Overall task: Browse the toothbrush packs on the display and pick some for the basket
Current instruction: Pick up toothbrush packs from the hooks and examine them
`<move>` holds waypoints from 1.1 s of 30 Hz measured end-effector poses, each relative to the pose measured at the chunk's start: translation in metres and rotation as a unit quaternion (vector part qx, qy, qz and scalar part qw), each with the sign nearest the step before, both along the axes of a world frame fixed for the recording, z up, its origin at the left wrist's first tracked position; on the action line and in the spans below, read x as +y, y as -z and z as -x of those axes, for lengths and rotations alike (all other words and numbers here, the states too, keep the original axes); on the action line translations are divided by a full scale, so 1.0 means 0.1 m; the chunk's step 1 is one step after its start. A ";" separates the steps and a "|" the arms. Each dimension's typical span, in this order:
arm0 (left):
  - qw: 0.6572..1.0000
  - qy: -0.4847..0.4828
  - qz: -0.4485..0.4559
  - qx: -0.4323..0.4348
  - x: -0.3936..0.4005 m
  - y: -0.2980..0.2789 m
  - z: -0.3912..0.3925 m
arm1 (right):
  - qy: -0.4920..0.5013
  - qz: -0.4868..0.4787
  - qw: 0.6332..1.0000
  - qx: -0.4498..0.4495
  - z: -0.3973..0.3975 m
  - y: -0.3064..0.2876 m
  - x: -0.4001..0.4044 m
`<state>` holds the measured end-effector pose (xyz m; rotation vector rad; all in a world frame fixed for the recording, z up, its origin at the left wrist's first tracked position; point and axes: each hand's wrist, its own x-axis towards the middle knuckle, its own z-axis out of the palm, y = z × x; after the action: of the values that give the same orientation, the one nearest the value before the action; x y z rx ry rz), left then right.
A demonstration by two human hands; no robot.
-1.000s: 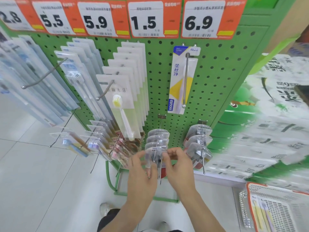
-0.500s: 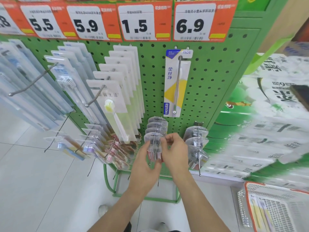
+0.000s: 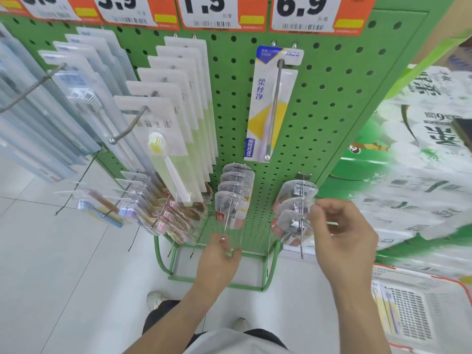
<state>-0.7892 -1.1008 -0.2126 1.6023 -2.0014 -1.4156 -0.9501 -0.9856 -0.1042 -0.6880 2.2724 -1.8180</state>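
Note:
Toothbrush packs hang on a green pegboard [image 3: 332, 103]: pale packs with a yellow-bristled brush [image 3: 166, 149], a single FROG pack [image 3: 270, 103], and bluish packs [image 3: 76, 98] at the left. Small clear blister packs fill two low hooks, one in the middle [image 3: 232, 208] and one to the right [image 3: 293, 218]. My left hand [image 3: 219, 259] hangs loosely curled under the middle hook's tip, holding nothing. My right hand [image 3: 342, 233] pinches the right edge of a clear pack on the right hook. The red-rimmed basket [image 3: 459, 284] sits at the lower right with toothbrush packs [image 3: 385, 310] inside.
Orange price tags [image 3: 304, 14] line the top of the board. Large tissue packs [image 3: 421, 175] are stacked to the right of the rack. Bare hook tips stick out toward me. The rack's green base frame [image 3: 217, 279] stands on white floor tiles by my shoes.
Both hands let go of the clear pack on the middle hook. My right hand moved right to the other hook's packs. My left hand dropped below the hook tip.

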 end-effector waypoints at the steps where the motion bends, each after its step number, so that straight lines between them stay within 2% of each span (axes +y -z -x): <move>1: 0.999 0.025 -0.040 -0.010 0.03 0.03 0.01 | 0.006 -0.019 1.000 0.006 0.06 0.06 0.04; 3: 0.995 0.057 -0.081 0.004 0.11 0.07 0.04 | 0.000 -0.073 0.997 0.000 0.17 0.24 0.11; 7: 0.990 0.108 -0.082 0.026 0.22 0.08 0.12 | -0.046 -0.153 0.986 -0.038 0.28 0.63 0.17; 13: 0.981 0.184 -0.059 0.027 0.28 0.06 0.16 | -0.058 -0.112 0.991 -0.036 0.18 0.87 0.05; 21: 0.977 0.206 -0.029 0.047 0.33 -0.11 0.11 | -0.063 -0.095 0.993 -0.029 0.17 0.81 0.22; 25: 0.976 0.206 -0.028 0.057 0.35 -0.17 0.10 | -0.069 -0.115 0.991 -0.004 0.13 0.71 0.35; 33: 0.975 0.208 0.018 0.078 0.48 -0.27 0.10 | -0.164 -0.168 0.968 0.086 -0.02 0.64 0.58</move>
<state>-0.7993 -1.0531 -0.1855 1.0554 -2.3401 -1.5688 -0.9479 -0.9275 -0.1685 -1.1092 2.3168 -1.2306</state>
